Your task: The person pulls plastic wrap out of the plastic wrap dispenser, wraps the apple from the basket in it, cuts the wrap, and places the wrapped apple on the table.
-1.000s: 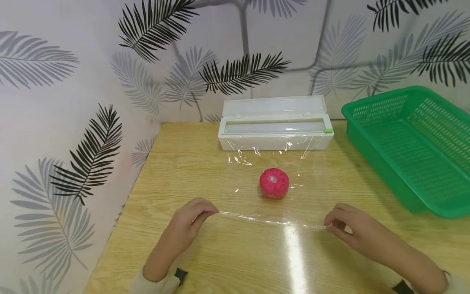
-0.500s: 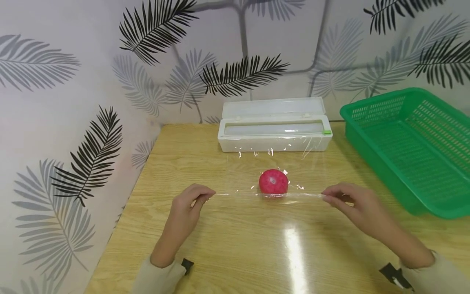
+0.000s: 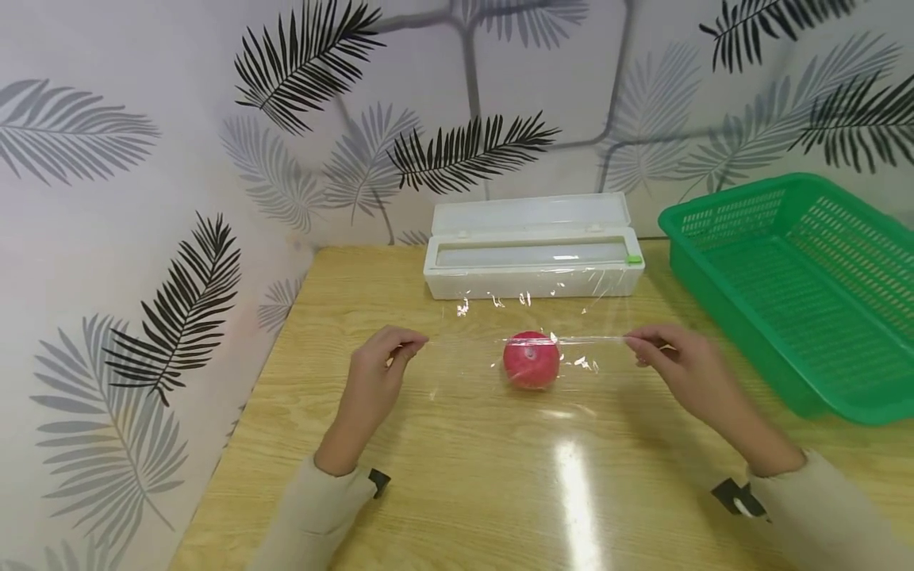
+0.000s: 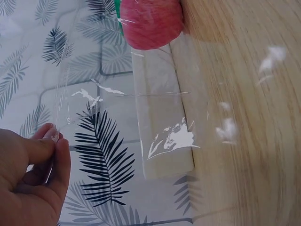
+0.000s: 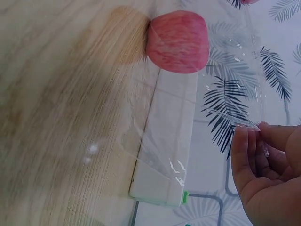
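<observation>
A sheet of clear plastic wrap (image 3: 589, 341) stretches between my two hands, its near edge gathered into a taut line. My left hand (image 3: 376, 388) pinches the left corner between thumb and fingertips, and my right hand (image 3: 689, 377) pinches the right corner. Beneath the sheet, the red apple (image 3: 531, 367) rests on the table; its streaked side shows through the film in both wrist views. Whether the film touches the apple is unclear. Behind the apple stands a white wrap dispenser (image 3: 535, 284) with its lid up, and the film runs back to its front.
To the right, a green plastic basket (image 3: 743, 305) sits on the wooden table (image 3: 457, 500). A small green slider (image 3: 633, 259) marks the dispenser's right end. A leaf-patterned wall (image 3: 286, 190) rises behind the table and along its left side.
Both hands have moved away from the body toward the dispenser, carrying the wrap's edge from in front of the apple to above its far part. The apple and dispenser stay in place.
</observation>
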`<state>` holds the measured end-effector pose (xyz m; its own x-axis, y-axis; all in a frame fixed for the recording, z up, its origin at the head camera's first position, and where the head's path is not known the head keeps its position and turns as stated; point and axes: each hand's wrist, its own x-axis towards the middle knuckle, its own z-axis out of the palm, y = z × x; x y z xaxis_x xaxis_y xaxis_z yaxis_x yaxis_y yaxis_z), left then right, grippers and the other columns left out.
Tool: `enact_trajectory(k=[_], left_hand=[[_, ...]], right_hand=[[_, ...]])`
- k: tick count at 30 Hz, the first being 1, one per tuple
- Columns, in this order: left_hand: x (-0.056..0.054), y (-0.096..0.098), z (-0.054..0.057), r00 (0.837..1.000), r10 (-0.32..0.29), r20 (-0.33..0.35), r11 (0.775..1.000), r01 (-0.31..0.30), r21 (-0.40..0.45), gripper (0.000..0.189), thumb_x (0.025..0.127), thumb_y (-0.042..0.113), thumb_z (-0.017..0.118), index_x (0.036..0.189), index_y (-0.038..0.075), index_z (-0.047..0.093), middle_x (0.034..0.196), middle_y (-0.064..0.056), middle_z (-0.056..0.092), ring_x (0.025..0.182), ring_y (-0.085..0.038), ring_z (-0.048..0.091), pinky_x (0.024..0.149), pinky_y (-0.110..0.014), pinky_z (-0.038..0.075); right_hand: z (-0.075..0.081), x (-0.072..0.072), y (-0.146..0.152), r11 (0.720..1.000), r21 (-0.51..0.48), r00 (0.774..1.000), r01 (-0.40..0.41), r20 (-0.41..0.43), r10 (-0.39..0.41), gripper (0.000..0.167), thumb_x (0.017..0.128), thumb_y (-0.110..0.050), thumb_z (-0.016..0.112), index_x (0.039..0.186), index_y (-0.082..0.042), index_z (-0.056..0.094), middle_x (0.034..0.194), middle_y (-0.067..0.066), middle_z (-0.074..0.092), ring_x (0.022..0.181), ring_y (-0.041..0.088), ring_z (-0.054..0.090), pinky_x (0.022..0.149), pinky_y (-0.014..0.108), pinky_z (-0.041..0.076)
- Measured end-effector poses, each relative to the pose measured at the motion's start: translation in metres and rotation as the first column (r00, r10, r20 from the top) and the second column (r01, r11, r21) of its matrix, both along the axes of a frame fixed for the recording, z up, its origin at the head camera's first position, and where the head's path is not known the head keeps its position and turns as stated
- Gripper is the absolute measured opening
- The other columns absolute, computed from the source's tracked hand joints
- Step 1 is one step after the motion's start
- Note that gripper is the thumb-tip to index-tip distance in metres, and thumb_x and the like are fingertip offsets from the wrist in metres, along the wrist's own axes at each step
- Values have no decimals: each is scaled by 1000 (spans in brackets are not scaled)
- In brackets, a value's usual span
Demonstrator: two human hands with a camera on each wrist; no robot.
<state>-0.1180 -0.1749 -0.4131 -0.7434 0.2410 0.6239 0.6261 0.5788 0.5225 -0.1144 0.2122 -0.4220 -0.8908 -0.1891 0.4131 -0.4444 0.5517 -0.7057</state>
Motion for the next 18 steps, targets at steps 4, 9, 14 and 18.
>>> enact_trajectory(k=[4,9,14,18], left_hand=[[-12,6,-4,999,39,36,999,-40,13,12,86,0,62,95,4,67,92,-2,65,79,-10,60,67,-22,51],[-24,11,-8,994,65,91,997,-67,24,11,87,2,61,95,4,68,91,-2,65,80,-11,60,69,-23,52],[-35,15,-13,986,85,144,996,-87,8,11,87,-1,61,95,1,68,90,-5,64,77,-13,60,68,-24,52],[-42,16,-20,975,111,193,994,-111,-11,11,87,-2,60,94,1,68,91,-6,65,77,-14,61,68,-22,52]], right_hand=[[-3,-9,1,999,17,999,41,-8,-41,16,91,-15,60,98,-3,67,80,4,65,66,17,62,55,16,48],[-8,-21,1,996,41,997,74,-35,-72,17,91,-16,61,96,-1,67,75,6,64,64,22,61,53,16,46],[-12,-32,-1,991,81,993,109,24,-111,21,92,-21,60,99,-2,68,78,9,67,68,21,63,54,21,46],[-17,-39,-2,989,107,989,97,98,-108,23,92,-22,59,101,-2,67,83,11,68,69,19,63,56,25,47]])
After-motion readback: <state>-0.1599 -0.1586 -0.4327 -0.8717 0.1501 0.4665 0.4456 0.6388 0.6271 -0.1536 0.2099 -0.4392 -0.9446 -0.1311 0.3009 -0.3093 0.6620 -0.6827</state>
